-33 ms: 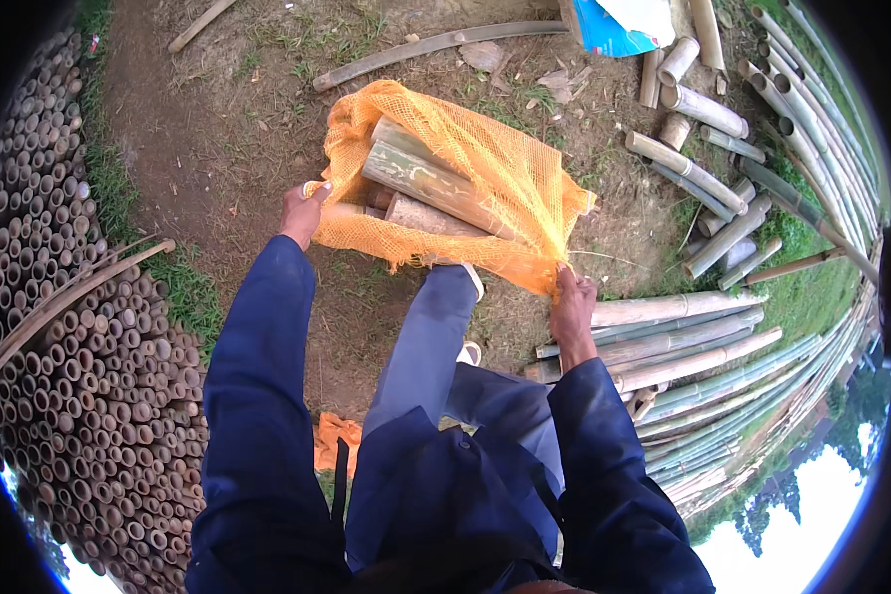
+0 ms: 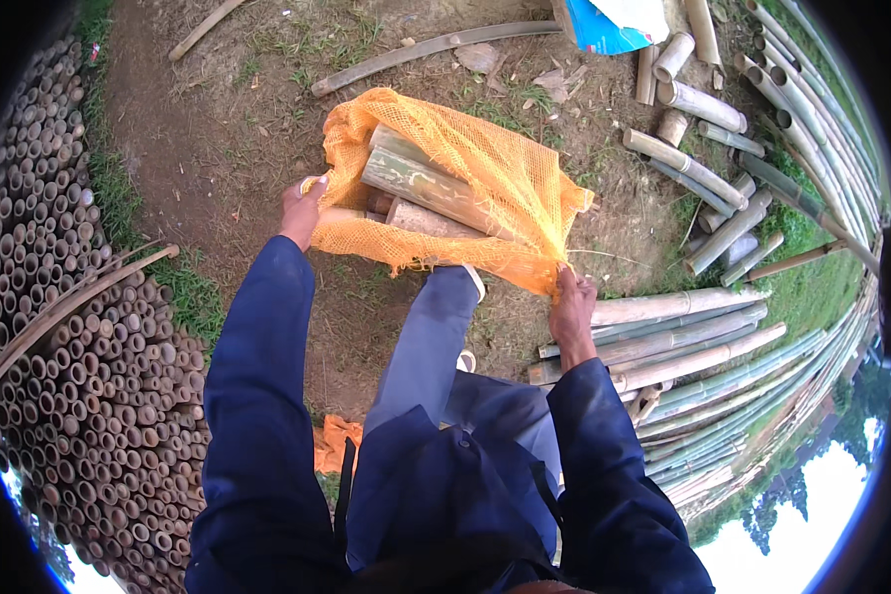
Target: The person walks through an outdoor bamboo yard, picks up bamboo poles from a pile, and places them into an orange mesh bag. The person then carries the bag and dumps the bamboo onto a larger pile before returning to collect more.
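Note:
An orange mesh sack (image 2: 510,158) lies on the ground in front of me, its near side drawn up between my hands. Several cut bamboo pieces (image 2: 431,186) rest in it, partly covered by the netting. My left hand (image 2: 301,210) is closed on the sack's left edge. At the near right corner, my right hand (image 2: 572,315) grips a gathered bunch of the mesh. One of my legs (image 2: 416,332) reaches forward to the sack's near edge.
Stacked bamboo tubes (image 2: 89,396) fill the left side, a split strip (image 2: 79,302) across them. Long bamboo poles (image 2: 683,317) lie at the right, with short cut pieces (image 2: 703,104) farther off. A curved bamboo strip (image 2: 426,48) lies beyond the sack. Orange cloth-like material (image 2: 337,443) sits near my legs.
Both hands keep their hold on the sack. The sack's far edge sits slightly lower in the picture; otherwise little differs.

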`<state>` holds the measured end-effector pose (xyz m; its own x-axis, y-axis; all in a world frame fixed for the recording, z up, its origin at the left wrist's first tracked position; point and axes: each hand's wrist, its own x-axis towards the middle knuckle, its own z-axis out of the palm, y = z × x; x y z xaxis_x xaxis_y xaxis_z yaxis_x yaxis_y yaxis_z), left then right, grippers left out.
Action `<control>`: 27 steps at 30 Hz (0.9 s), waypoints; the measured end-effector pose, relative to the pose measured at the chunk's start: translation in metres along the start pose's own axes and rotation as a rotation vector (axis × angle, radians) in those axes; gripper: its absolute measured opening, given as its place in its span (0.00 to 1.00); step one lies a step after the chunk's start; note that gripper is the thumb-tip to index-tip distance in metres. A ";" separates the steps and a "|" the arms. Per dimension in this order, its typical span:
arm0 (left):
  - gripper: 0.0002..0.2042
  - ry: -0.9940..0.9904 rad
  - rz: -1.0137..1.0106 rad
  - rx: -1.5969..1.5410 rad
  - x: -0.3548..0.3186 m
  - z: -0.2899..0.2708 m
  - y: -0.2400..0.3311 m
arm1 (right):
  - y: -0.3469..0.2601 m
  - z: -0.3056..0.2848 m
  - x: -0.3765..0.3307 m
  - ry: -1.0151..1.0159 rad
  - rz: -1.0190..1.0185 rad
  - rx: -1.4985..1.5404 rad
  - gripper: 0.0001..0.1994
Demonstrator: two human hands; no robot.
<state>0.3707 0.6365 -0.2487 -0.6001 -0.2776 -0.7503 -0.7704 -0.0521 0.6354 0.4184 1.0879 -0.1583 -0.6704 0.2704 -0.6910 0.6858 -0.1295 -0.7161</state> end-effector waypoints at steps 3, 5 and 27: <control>0.14 0.001 0.044 -0.255 -0.029 0.009 0.022 | -0.006 -0.016 -0.016 0.052 -0.026 0.064 0.14; 0.16 -0.006 0.134 -0.290 -0.063 0.010 0.036 | -0.009 -0.032 -0.034 0.085 -0.045 0.146 0.14; 0.05 -0.630 0.287 0.024 -0.472 0.293 0.119 | 0.075 -0.250 -0.485 1.012 -0.137 1.039 0.08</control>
<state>0.4992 1.0419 0.1271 -0.7862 0.3333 -0.5203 -0.5623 -0.0366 0.8262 0.8657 1.1856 0.1471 0.0709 0.8232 -0.5633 -0.1700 -0.5465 -0.8201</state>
